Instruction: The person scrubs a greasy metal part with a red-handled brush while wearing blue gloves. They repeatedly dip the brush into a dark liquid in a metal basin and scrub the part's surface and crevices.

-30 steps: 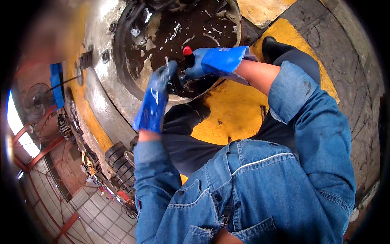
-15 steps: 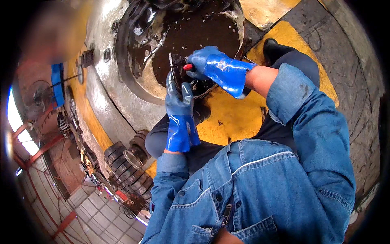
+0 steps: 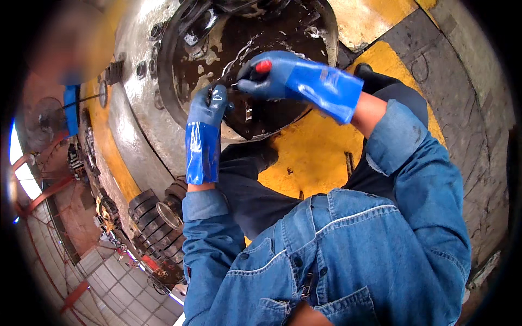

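Observation:
I wear long blue rubber gloves on both hands, over a round drum [image 3: 179, 103] of dark liquid with patches of foam. My right hand [image 3: 266, 79] is closed around a tool with a red handle [image 3: 263, 66]; its working end is mostly hidden, so its kind does not show. To the left, at the drum's near rim, my left hand [image 3: 207, 106] has its thumb and fingers drawn together. Whatever they hold is too hidden and dark to name. The fingertips of both hands are close to each other above the liquid.
Dark metal parts [image 3: 204, 24] lie in the drum's far left side. A stack of black ring-shaped parts [image 3: 155, 223] stands at left. Yellow-painted floor [image 3: 310, 157] lies between my legs. A blurred person [image 3: 70, 43] is at the upper left.
My left hand has moved left and a little up, and the thin metal strip at its fingers no longer shows plainly. My right hand has lifted and turned, with the red handle still in it.

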A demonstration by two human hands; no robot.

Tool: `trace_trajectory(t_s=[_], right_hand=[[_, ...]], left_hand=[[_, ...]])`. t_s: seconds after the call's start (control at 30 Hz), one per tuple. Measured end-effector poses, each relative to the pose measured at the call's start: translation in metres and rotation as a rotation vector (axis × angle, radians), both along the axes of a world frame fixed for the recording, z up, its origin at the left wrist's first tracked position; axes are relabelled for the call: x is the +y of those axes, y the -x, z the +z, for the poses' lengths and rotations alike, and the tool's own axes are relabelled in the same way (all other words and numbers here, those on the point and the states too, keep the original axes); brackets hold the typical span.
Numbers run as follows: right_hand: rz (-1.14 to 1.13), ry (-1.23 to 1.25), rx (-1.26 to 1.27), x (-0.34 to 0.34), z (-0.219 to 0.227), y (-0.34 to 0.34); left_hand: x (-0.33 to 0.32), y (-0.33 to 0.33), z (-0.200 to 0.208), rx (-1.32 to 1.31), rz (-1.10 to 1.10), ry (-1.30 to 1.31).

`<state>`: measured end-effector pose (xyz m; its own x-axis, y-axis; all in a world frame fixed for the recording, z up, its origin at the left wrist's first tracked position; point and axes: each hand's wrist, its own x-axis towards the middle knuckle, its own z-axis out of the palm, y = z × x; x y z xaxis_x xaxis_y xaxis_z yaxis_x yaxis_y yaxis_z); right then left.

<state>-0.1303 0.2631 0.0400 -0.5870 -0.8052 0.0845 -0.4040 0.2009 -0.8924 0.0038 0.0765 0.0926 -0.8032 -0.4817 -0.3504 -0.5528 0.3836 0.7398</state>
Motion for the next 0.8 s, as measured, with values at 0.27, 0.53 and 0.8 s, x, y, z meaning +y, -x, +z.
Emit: trace_trajectory(t_s=[0.27, 0.53, 0.8], right_hand=[[-0.03, -0.403, -0.269, -0.011, -0.009, -0.005], [-0.036, -0.219, -0.576, 0.019, -0.029, 0.023], [-0.242, -0.035, -0.653, 0.028, -0.003, 0.007]], left_hand=[[0.0, -0.004, -0.019, 0.056, -0.023, -0.088], [-0.005, 0.0, -0.046, 0.116, 0.046, -0.111], [-0.019, -0.003, -0.054, 0.143, 0.181, -0.339]])
